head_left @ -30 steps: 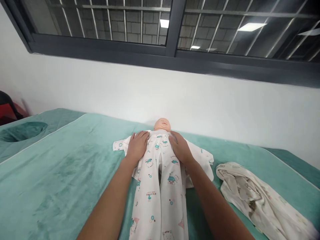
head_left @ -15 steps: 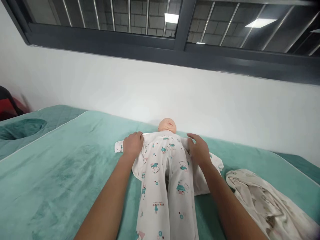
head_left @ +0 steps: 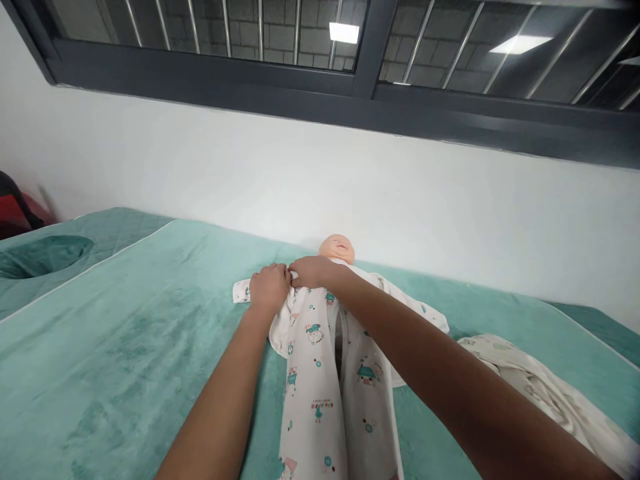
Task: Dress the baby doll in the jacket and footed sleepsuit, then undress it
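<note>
A baby doll (head_left: 337, 248) lies on its back with its head by the wall, its body covered by white printed baby clothes (head_left: 315, 373). Two long legs of the clothes stretch toward me with a slit between them. My left hand (head_left: 270, 288) is closed on the cloth at the left shoulder, where a sleeve end (head_left: 241, 291) sticks out past it. My right hand (head_left: 313, 272) reaches across the doll's chest and pinches the cloth right beside my left fingers. Its forearm hides part of the clothes. The other sleeve (head_left: 430, 313) lies spread to the right.
Everything lies on a green plush bed cover (head_left: 150, 347). A crumpled cream blanket (head_left: 540, 387) is at the right. Behind stand a white wall (head_left: 250, 173) and a dark window frame (head_left: 300, 100). A red and black object (head_left: 15, 207) is at the far left.
My right hand has moved left from the right side of the clothes, across the chest to beside my left hand. My left hand stays at the left shoulder.
</note>
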The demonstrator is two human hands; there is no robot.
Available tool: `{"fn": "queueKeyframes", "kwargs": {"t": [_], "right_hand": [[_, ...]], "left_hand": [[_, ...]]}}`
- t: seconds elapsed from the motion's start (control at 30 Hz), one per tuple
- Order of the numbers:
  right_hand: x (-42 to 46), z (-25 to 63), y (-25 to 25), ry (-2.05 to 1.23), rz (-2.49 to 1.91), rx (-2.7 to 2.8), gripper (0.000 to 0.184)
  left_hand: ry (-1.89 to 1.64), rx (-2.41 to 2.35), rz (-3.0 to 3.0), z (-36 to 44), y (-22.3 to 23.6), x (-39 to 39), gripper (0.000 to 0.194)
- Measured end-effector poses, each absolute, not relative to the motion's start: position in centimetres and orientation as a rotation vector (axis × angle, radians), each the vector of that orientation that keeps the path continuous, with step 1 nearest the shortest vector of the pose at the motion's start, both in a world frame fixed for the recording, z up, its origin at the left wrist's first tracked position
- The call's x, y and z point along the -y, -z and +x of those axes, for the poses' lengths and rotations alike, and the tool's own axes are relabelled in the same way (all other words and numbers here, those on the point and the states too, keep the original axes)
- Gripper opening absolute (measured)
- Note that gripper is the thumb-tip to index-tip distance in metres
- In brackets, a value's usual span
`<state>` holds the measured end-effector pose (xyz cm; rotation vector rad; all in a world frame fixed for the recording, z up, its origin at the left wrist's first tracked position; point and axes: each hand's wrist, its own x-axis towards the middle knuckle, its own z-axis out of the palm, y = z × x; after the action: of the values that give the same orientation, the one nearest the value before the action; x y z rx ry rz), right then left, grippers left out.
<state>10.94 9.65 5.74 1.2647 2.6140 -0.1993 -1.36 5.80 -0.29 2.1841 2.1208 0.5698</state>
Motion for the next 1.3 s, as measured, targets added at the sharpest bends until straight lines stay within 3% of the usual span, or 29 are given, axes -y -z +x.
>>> {"fn": "queueKeyframes", "kwargs": {"t": [0.27, 0.47, 0.77, 0.97, 1.13, 1.3], "right_hand": [[-9.0, 13.3, -7.8, 0.108, 1.224, -2.675, 0.035], [-7.7, 16.5, -10.7, -0.121, 1.328, -2.641, 0.036], [-6.6, 17.5, -11.4, -0.084, 1.402, -2.678, 0.036], [-6.6, 16.8, -9.9, 0.048, 1.422, -2.775, 0.038], [-6.4, 16.7, -8.1, 0.332, 1.471, -2.918, 0.037], [-4.2, 20.8, -5.9, 0.465, 1.767, -3.101, 0.039]], "left_hand": [[-0.69, -2.108, 2.163, -1.9, -0.1, -4.3, 0.036], [-0.694, -2.124, 2.115, -2.6, 0.6, -2.9, 0.033], [-0.642, -2.113, 2.164, -2.7, 0.6, -1.7, 0.038], [-0.822, -2.175, 2.199, -2.4, 0.1, -1.8, 0.054], [-0.835, -2.266, 2.195, -3.4, 0.1, -1.3, 0.031], [-0.711, -2.382, 2.019, -4.6, 0.8, -1.4, 0.024]]}}
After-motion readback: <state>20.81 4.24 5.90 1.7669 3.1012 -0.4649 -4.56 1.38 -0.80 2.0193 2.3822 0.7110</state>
